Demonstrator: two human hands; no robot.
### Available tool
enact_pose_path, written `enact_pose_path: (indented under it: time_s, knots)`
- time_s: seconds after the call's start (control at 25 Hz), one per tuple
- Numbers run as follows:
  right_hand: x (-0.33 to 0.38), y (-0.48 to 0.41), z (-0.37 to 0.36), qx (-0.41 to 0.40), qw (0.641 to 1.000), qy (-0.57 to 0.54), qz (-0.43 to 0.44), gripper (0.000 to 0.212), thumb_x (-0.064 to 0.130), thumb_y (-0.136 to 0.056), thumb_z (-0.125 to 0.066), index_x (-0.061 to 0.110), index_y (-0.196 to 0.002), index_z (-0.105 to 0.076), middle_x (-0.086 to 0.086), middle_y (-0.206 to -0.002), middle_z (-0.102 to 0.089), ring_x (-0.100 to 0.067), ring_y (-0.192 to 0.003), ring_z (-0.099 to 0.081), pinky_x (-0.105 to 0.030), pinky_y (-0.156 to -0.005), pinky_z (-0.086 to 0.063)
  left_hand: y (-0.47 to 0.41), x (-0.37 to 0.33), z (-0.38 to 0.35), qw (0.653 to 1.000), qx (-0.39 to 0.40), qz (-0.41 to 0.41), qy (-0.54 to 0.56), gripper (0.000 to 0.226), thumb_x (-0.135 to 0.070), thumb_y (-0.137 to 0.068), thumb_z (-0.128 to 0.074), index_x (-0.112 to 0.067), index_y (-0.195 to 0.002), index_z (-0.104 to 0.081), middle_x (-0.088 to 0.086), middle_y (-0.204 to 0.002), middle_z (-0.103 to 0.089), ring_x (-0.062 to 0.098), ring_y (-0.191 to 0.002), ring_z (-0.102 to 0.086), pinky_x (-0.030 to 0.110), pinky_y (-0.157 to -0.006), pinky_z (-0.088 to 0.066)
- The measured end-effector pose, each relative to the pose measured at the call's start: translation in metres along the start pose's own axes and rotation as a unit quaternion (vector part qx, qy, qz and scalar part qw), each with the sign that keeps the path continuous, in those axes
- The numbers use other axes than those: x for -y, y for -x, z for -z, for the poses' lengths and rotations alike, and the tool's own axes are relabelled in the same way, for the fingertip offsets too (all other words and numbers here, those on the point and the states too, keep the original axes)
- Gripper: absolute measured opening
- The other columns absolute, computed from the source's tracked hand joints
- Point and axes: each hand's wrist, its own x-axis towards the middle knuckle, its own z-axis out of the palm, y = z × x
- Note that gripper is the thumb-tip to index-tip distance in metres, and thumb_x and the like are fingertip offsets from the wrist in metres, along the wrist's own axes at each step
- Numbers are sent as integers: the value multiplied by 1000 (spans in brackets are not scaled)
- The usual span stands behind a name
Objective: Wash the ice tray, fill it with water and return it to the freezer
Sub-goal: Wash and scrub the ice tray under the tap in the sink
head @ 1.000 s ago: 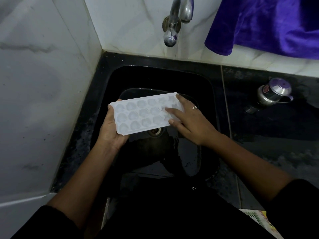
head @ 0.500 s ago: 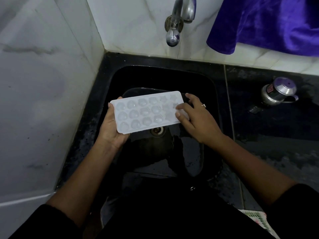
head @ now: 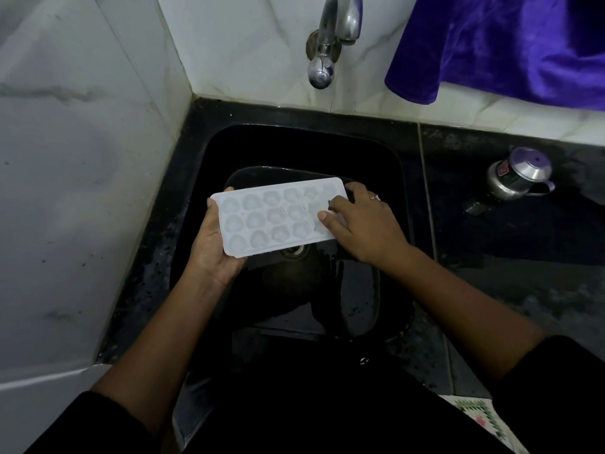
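Note:
A white plastic ice tray [head: 275,217] with rounded cells is held level over the black sink [head: 386,165], above the drain. My left hand [head: 212,250] grips its left end from beneath, thumb on the rim. My right hand [head: 363,224] lies over the tray's right end, fingers curled onto the cells and covering that part. A steel tap [head: 327,40] juts from the back wall above the sink; no water runs from it.
White marble tiles wall in the left and back sides. A purple cloth [head: 507,44] hangs at the upper right. A small steel lidded jug [head: 517,175] stands on the wet black counter [head: 523,273] right of the sink. A patterned mat corner [head: 481,417] shows bottom right.
My right hand has slid along the tray's right end, from flat fingers stretched across the cells to curled fingers at the edge. The tray and my left hand have barely shifted.

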Motion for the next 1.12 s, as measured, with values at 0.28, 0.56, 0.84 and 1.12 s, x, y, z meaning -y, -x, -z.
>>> enact_pose_path:
  time_s: [0.28,0.56,0.84,1.12]
  knots:
    - [-2,5,7,69,976,-195,-63,47,65,-104,-37,34,-127,-64,-4,-153,-38,-28,-136,-47,-48,-109,-43,5,-4,0,1000,8,19,-4,57,-53,-110,-35,-16,-128,-74,14,-133,-71,30,-114,-73,49,-85,-63]
    - [0,15,4,73,975,-208,-24,55,66,-102,-43,35,-145,-56,-3,-161,-29,-30,-144,-39,-48,-112,-41,9,-4,10,1000,0,0,7,59,-53,-111,-36,-11,-146,-57,16,-146,-62,33,-127,-66,50,-89,-61]
    - [4,14,-1,5,996,81,38,70,72,-99,-24,26,-140,-57,-10,-150,-40,-35,-126,-52,-53,-104,-44,11,10,15,1000,2,6,18,60,-53,-111,-36,-10,-151,-50,16,-146,-61,35,-131,-63,53,-92,-59]
    - [-6,9,2,38,999,6,-22,54,65,-103,-37,28,-132,-62,-7,-150,-40,-32,-127,-53,-48,-102,-45,8,13,8,1000,-1,17,23,53,-55,-108,-39,-21,-118,-78,14,-140,-66,33,-124,-68,51,-87,-61]
